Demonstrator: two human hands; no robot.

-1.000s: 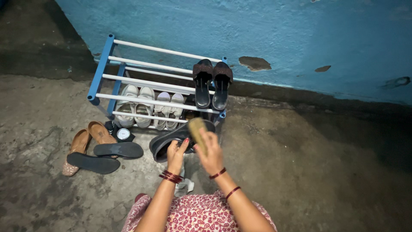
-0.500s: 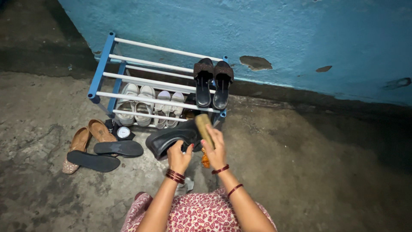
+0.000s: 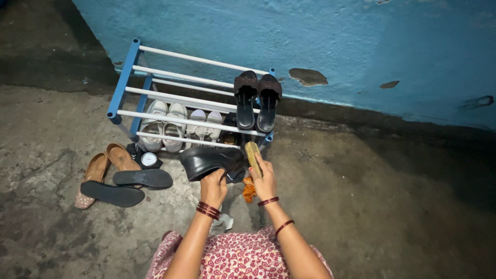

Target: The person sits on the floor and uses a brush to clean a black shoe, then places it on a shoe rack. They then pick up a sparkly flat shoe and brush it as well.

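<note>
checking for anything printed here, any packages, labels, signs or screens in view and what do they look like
Round tin: on the floor by the rack's left foot, beside the tan shoes; flat, dark rim, pale round label on the lid.
No signs or screens show.

shoe rack (image 3: 124,77) against wall (image 3: 361,46), sandals (image 3: 124,178) left of held shoe (image 3: 209,161)

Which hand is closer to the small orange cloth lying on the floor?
Right. The right hand, gripping a wooden brush, is just above the small orange cloth; the left hand, holding the black shoe, sits further left.
</note>
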